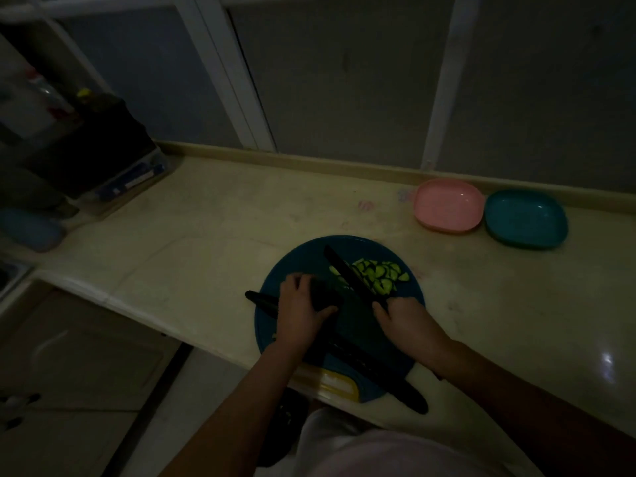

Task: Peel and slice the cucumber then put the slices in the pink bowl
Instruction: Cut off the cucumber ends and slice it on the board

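While the left hand (303, 304) clenches the dark green cucumber stub (325, 294) mid-frame, the right hand (402, 321) grasps the long black knife (347, 273) | risk: blade nicks the holding hand (dim light, short stub) | shallow pink plastic bowl (447, 204) sits upper right.

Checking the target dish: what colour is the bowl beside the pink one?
That bowl is teal; head view.
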Available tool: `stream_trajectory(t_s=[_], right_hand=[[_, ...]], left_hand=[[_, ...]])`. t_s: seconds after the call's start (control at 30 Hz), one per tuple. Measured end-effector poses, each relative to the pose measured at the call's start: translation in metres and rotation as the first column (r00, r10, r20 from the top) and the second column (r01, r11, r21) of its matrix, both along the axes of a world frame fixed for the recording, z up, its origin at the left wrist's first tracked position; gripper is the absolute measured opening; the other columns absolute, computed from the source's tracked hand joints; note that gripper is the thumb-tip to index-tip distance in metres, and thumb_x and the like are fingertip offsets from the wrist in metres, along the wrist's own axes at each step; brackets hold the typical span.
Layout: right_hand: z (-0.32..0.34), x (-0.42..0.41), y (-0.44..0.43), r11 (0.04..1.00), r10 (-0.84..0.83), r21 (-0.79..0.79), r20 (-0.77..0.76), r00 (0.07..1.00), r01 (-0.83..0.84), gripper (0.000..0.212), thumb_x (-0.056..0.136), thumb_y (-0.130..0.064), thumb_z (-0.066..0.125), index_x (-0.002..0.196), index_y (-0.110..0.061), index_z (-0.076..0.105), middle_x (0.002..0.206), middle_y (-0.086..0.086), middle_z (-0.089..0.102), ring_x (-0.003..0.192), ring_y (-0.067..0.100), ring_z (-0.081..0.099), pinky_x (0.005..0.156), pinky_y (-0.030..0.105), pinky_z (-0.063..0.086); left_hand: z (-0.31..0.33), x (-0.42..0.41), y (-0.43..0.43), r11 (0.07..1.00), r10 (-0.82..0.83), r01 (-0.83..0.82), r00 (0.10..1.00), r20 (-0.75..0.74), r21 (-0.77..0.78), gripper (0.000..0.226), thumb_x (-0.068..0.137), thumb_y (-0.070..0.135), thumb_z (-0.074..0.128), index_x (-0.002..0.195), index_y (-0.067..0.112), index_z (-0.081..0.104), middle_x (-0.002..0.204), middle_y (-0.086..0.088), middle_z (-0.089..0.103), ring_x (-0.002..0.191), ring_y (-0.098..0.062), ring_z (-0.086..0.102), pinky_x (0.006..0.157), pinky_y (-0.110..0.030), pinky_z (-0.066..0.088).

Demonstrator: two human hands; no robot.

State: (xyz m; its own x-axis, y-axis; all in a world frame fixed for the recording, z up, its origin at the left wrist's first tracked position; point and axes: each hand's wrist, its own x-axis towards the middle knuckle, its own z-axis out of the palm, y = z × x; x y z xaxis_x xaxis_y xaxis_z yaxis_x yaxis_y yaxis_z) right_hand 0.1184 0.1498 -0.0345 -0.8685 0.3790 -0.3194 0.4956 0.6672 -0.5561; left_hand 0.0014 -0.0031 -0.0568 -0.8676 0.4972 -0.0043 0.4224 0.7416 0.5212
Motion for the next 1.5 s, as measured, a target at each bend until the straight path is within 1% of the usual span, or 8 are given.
stream_trajectory(t_s=[0.1,0.3,0.63,0.83,0.97,1.1,1.3,1.5], right_hand=[[0.0,0.0,0.0,1.0,0.012,0.015,0.01,1.0,-0.013,0.049,0.1,-0.031,0.037,0.054,-0.015,0.033,0.053,-0.002,0.037,0.046,0.006,0.034,0.04,0.02,0.023],[-0.001,-0.006,-0.006,0.999,0.033,-0.018,-0.005,0.999,-0.033,0.049,0.1,-0.029,0.039,0.053,-0.015,0.035,0.053,-0.002,0.038,0.046,0.006,0.035,0.041,0.019,0.025],[-0.003,-0.006,-0.013,0.987,0.131,-0.102,0.027,0.991,-0.128,0.049,0.099,-0.029,0.04,0.053,-0.013,0.035,0.052,0.0,0.038,0.045,0.008,0.036,0.041,0.021,0.025],[-0.006,-0.004,-0.022,0.978,0.183,-0.113,0.073,0.98,-0.174,0.05,0.099,-0.03,0.04,0.053,-0.015,0.033,0.052,0.0,0.035,0.043,0.007,0.032,0.036,0.018,0.019],[-0.013,-0.001,-0.012,0.994,0.066,-0.093,0.055,0.996,-0.06,0.047,0.099,-0.029,0.04,0.055,-0.012,0.038,0.053,0.0,0.04,0.046,0.008,0.038,0.042,0.021,0.027],[-0.011,0.001,-0.003,0.996,0.008,-0.093,0.037,0.999,-0.005,0.047,0.099,-0.029,0.04,0.055,-0.012,0.038,0.053,0.0,0.041,0.045,0.008,0.038,0.039,0.02,0.025],[-0.008,0.002,-0.01,0.996,0.079,-0.049,0.011,0.997,-0.078,0.044,0.099,-0.028,0.039,0.057,-0.014,0.04,0.056,-0.002,0.042,0.047,0.005,0.039,0.042,0.018,0.027],[-0.01,0.003,-0.018,0.994,0.106,0.035,0.039,0.994,-0.107,0.043,0.1,-0.03,0.038,0.059,-0.017,0.038,0.057,-0.005,0.039,0.048,0.003,0.036,0.042,0.017,0.026]], left_hand=[[-0.003,0.008,-0.007,0.994,-0.037,0.036,0.999,-0.006,-0.103,0.045,0.08,0.035,0.07,0.116,0.013,0.056,0.111,-0.008,0.055,0.105,-0.023,0.05,0.083,-0.031,0.041],[-0.004,0.005,-0.011,0.973,-0.103,0.096,0.995,-0.019,-0.21,0.045,0.088,0.033,0.06,0.127,0.013,0.051,0.116,-0.01,0.055,0.108,-0.025,0.047,0.088,-0.033,0.039],[0.024,-0.017,-0.049,0.974,0.149,-0.147,0.989,0.005,0.17,0.038,0.086,0.021,0.065,0.123,0.016,0.058,0.11,-0.011,0.064,0.101,-0.025,0.058,0.083,-0.03,0.047],[0.026,-0.022,-0.048,0.977,0.168,-0.172,0.985,0.045,0.124,0.038,0.087,0.025,0.064,0.123,0.019,0.057,0.107,-0.013,0.061,0.099,-0.027,0.058,0.082,-0.035,0.049],[0.02,-0.013,-0.035,0.996,0.063,-0.066,0.996,0.056,0.055,0.043,0.088,0.025,0.062,0.13,0.023,0.051,0.111,-0.01,0.056,0.103,-0.023,0.054,0.08,-0.025,0.041],[0.01,0.003,-0.014,0.998,-0.059,0.061,0.995,0.077,-0.021,0.044,0.09,0.024,0.058,0.132,0.024,0.045,0.111,-0.011,0.053,0.105,-0.024,0.05,0.082,-0.032,0.044],[-0.005,0.016,-0.006,0.996,-0.064,0.063,0.998,-0.016,-0.07,0.027,0.087,0.019,0.062,0.113,0.011,0.057,0.108,-0.012,0.056,0.101,-0.028,0.051,0.077,-0.032,0.036],[-0.008,0.025,-0.007,0.992,-0.05,0.039,0.994,-0.094,-0.116,0.035,0.088,0.019,0.06,0.122,0.012,0.056,0.106,-0.016,0.055,0.099,-0.031,0.049,0.08,-0.038,0.039]])
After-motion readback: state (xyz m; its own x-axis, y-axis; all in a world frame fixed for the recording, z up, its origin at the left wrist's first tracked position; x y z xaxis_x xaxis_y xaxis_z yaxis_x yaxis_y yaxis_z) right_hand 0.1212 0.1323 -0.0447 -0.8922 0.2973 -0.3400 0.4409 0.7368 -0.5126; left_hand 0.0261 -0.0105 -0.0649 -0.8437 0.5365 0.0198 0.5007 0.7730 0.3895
